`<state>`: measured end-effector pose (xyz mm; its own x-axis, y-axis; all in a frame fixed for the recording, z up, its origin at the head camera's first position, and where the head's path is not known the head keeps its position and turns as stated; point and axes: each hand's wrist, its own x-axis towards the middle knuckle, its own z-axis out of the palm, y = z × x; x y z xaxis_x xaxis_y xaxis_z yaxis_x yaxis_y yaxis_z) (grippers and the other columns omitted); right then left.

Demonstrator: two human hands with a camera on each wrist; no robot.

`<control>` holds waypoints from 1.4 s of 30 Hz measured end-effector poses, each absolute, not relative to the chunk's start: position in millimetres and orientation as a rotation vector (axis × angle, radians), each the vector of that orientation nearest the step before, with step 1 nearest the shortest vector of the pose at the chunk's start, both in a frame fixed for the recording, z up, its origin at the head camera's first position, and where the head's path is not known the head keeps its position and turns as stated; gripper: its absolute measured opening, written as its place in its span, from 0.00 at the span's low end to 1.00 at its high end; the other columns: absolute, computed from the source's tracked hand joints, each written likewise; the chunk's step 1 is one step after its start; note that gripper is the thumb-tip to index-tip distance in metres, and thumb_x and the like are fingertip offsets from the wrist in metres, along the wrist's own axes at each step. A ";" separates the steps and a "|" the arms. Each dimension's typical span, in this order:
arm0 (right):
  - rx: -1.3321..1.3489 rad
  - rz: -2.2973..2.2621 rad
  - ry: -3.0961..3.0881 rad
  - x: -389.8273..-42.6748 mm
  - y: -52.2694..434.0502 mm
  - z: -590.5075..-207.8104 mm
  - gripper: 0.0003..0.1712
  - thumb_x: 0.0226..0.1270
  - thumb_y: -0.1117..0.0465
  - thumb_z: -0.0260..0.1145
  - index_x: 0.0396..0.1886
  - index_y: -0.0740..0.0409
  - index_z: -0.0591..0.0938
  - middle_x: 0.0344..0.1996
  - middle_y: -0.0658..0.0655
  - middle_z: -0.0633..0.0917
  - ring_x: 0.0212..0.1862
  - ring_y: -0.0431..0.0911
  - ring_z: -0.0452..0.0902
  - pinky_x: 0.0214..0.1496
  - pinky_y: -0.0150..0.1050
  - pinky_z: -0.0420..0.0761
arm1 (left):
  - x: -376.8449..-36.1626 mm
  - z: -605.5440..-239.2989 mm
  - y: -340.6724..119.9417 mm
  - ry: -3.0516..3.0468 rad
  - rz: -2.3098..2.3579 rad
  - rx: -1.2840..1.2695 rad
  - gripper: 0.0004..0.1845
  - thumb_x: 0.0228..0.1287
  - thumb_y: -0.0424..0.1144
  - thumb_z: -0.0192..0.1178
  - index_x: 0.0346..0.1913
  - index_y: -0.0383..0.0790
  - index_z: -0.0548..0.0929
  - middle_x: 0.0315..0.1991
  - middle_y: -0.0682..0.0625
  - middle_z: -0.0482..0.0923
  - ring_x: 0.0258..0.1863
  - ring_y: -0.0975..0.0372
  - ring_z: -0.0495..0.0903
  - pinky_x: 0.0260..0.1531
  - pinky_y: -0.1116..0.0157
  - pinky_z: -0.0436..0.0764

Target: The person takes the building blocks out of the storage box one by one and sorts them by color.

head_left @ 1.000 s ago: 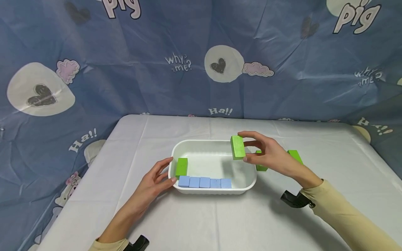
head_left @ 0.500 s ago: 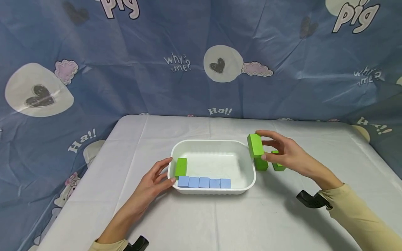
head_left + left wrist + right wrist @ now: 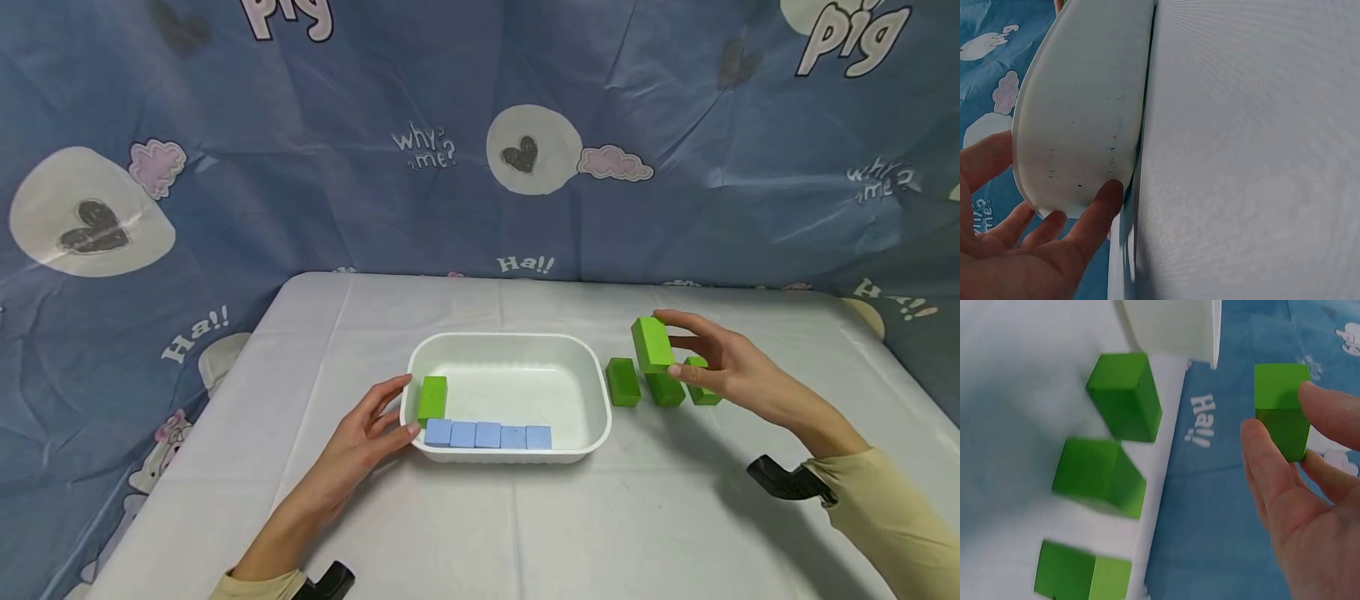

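My right hand pinches a green rectangular block between thumb and fingers, raised over the table right of the white plastic tray. In the right wrist view the held block stands clear of the other blocks. Three more green blocks stand in a row below: one near the tray, a middle one, and one partly behind my fingers. My left hand holds the tray's left end, thumb and fingers spread around it. Inside the tray are a green block and several light blue blocks along the near wall.
A white cloth covers the table. Behind it hangs a blue printed curtain. A black wrist mount juts out from the right sleeve, and another mount shows by the left sleeve.
My right hand has carried the green block rightward, from over the tray's right end to above the standing green blocks. More of that row shows now. The left hand and tray have stayed put.
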<state>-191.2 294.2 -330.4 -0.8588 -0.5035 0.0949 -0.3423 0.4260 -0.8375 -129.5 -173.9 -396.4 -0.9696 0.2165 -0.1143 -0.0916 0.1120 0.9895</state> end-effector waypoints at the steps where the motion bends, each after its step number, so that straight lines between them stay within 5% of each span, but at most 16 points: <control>1: -0.756 -1.402 2.514 -190.6 297.0 -330.1 0.40 0.70 0.66 0.65 0.77 0.47 0.59 0.73 0.57 0.62 0.65 0.33 0.67 0.53 0.31 0.78 | -129.7 -396.2 -173.7 2.158 1.947 0.125 0.35 0.65 0.36 0.65 0.73 0.50 0.63 0.74 0.52 0.56 0.69 0.52 0.64 0.58 0.56 0.74; 26: -0.659 -1.302 2.625 -181.1 373.6 -343.1 0.39 0.71 0.69 0.61 0.77 0.50 0.57 0.73 0.57 0.61 0.63 0.28 0.66 0.54 0.22 0.71 | -129.0 -395.1 -173.1 2.140 1.955 0.103 0.36 0.65 0.36 0.65 0.73 0.49 0.63 0.74 0.52 0.56 0.70 0.53 0.62 0.59 0.56 0.73; 42: -0.682 -1.163 2.671 -187.4 413.7 -368.8 0.40 0.71 0.69 0.61 0.78 0.57 0.54 0.68 0.36 0.60 0.59 0.20 0.60 0.50 0.23 0.74 | -128.6 -395.5 -172.7 2.150 1.948 0.102 0.35 0.65 0.35 0.65 0.73 0.50 0.63 0.74 0.52 0.56 0.70 0.53 0.63 0.59 0.54 0.73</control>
